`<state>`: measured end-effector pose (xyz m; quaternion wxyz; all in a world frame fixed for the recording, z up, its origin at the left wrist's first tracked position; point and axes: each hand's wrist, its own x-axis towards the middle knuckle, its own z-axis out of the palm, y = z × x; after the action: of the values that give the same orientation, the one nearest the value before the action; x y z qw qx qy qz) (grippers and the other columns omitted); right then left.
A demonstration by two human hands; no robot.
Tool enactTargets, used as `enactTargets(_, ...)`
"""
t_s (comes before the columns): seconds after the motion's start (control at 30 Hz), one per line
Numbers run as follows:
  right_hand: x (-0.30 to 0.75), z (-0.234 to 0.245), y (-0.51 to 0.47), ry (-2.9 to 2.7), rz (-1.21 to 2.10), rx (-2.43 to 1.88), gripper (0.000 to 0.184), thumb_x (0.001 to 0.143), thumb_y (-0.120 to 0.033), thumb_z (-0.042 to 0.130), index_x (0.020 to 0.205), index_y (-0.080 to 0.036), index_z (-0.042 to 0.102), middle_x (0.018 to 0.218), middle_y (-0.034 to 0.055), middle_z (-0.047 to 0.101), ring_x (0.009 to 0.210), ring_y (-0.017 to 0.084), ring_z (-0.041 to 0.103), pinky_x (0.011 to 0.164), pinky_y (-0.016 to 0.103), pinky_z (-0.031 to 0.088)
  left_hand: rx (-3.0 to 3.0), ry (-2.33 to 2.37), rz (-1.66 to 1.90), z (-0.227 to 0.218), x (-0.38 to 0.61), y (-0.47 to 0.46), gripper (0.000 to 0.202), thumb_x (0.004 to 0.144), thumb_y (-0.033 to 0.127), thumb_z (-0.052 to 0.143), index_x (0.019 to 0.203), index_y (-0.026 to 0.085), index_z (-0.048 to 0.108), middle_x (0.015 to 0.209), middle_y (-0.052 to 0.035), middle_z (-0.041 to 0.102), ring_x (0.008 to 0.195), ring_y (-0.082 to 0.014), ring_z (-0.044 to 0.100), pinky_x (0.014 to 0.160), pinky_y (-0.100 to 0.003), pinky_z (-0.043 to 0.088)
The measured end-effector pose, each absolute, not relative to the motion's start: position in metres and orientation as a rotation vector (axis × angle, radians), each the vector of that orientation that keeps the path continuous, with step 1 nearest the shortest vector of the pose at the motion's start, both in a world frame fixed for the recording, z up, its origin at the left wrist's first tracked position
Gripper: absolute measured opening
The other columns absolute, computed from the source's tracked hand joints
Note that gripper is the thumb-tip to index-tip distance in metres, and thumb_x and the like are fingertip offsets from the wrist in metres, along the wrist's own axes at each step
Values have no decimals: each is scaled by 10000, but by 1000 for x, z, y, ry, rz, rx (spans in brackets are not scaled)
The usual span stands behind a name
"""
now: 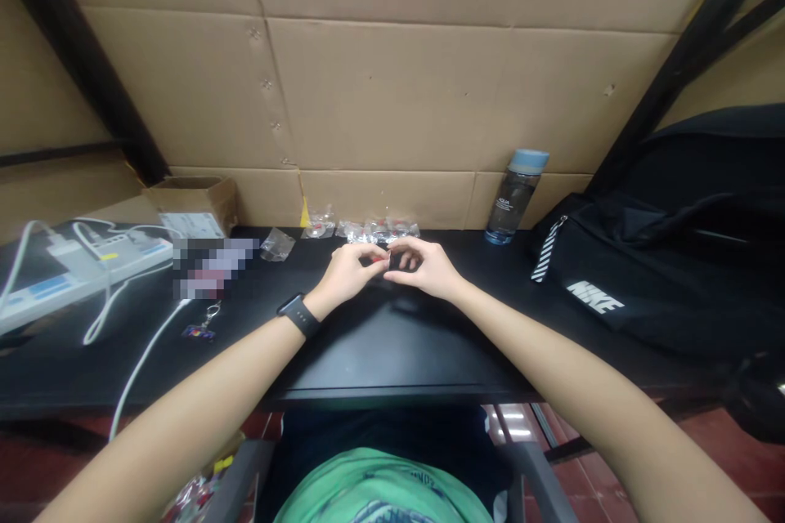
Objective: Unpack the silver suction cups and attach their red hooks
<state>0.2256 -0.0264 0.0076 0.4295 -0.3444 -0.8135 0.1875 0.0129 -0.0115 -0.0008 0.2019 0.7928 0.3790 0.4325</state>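
Above the middle of the black table, my two hands meet fingertip to fingertip. My left hand (351,272), with a dark watch (299,315) on its wrist, is closed in a pinch on a small red piece (376,260). Thumb and forefinger of my right hand (428,265) close on a small thin piece with a pale edge (391,261), right against the left fingertips. Whether the red and the thin piece are one object, I cannot tell. Just beyond the hands lie several small clear plastic packets (379,229) with red and white bits inside.
A blue-capped water bottle (517,198) stands at the back right, beside a black bag (662,261). On the left are a white power strip (86,270) with cables, a cardboard box (199,200), a blurred-out item and a keychain (199,333). Cardboard panels (392,98) wall the back.
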Motion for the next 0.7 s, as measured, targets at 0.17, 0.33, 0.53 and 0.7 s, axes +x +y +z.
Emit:
enactTargets(0.17,226,7,-25,-2032,462,-871,498,730,-426,835,1154,-226,669,1023,48,749,727,148,657,629,267,508,2188,1038,1229,-1,12,-10,174,847,359,703,923,229,792,999,-36,783,959,-238,720,938,-348,513)
enactTargets(0.33,227,7,-25,-2032,468,-864,477,728,-416,836,1135,-225,676,1023,43,745,720,143,652,633,264,509,2082,942,1218,-5,13,-8,185,831,336,726,949,199,766,987,-48,777,928,-225,731,910,-340,550)
enactTargets(0.53,226,7,-26,-2022,466,-864,477,725,-420,839,1129,-225,679,1034,48,743,723,147,654,631,270,504,2038,913,1218,-6,14,-4,183,821,351,743,897,186,769,958,-57,777,912,-226,733,909,-343,556)
enactTargets(0.7,226,6,-26,-1993,475,-861,494,714,-417,850,1134,-222,677,1020,46,746,713,147,650,630,273,504,2035,890,1209,-6,14,-4,175,818,341,738,876,180,774,938,-61,778,890,-228,729,892,-345,558)
